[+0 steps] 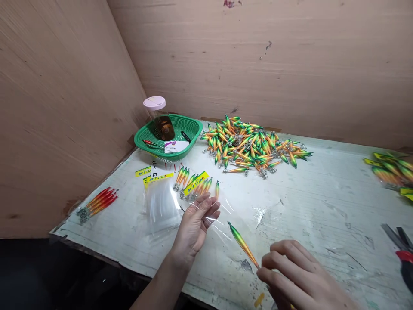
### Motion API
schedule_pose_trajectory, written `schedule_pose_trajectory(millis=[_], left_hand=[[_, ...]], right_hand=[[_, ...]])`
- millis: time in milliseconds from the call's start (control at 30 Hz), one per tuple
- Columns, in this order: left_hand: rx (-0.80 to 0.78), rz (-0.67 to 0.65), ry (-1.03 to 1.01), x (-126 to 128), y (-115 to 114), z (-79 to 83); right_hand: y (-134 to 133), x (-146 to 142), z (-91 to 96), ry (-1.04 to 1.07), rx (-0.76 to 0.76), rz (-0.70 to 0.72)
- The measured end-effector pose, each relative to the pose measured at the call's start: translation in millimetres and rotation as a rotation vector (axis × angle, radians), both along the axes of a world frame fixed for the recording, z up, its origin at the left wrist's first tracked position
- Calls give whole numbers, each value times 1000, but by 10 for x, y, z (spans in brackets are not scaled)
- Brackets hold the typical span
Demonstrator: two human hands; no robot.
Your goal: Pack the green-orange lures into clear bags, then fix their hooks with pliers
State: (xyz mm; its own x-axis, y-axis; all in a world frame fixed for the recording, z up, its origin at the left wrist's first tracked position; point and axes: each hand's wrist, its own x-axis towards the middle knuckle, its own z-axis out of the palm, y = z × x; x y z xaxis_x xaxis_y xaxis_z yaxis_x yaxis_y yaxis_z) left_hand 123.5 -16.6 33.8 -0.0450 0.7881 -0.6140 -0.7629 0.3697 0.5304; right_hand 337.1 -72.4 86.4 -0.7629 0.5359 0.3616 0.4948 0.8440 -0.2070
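My left hand (196, 224) holds a clear plastic bag (222, 215) with a yellow BCT LURE header (196, 182), fingers pinching the film near its mouth. Several green-orange lures lie under the header. My right hand (295, 277) is closed on the tail of one green-orange lure (242, 244), which points up and left toward the bag's open end. A stack of empty bags (160, 200) lies just left of my left hand.
A big heap of green-orange lures (253, 146) lies at the back. A green basket (190, 127) holds a jar with a pink lid (155, 103). Red lures (98, 202) sit at the left edge, scissors (402, 249) and more packed lures (392, 170) at right.
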Motion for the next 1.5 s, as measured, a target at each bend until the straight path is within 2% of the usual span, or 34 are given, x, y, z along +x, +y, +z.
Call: schedule_pose_trajectory(millis=[133, 367, 567, 633, 800, 867, 967, 1033, 1100, 1233, 1300, 1400, 1500], left_hand=[[-4, -29, -8, -2, 5, -3], [23, -206, -4, 63, -113, 58], [92, -314, -25, 144, -173, 54], [114, -320, 8, 163, -182, 48], [218, -421, 123, 166, -233, 55], [263, -470, 142, 167, -264, 54], [330, -482, 165, 190, -302, 40], [347, -478, 180, 221, -317, 32], [349, -482, 171, 257, -325, 31], [325, -473, 94, 315, -341, 23], [304, -438, 62, 335, -350, 6], [305, -405, 33, 372, -370, -31], [322, -403, 33, 427, -408, -66]], right_hand=[[-24, 90, 48, -36, 55, -30], [51, 34, -17, -27, 220, -114], [93, -70, -99, -8, 235, -163], [102, -69, -113, 68, 143, -199], [132, 14, -74, 334, -386, -221], [145, 48, -62, 392, -448, -259], [161, 69, -79, 415, -461, -296], [168, 58, -120, 412, -433, -295], [172, 32, -186, 387, -330, -285], [169, -25, -339, 251, 54, -274], [165, -44, -388, 182, 185, -269], [155, -85, -414, 139, 251, -272], [144, -161, -409, 179, 244, -254]])
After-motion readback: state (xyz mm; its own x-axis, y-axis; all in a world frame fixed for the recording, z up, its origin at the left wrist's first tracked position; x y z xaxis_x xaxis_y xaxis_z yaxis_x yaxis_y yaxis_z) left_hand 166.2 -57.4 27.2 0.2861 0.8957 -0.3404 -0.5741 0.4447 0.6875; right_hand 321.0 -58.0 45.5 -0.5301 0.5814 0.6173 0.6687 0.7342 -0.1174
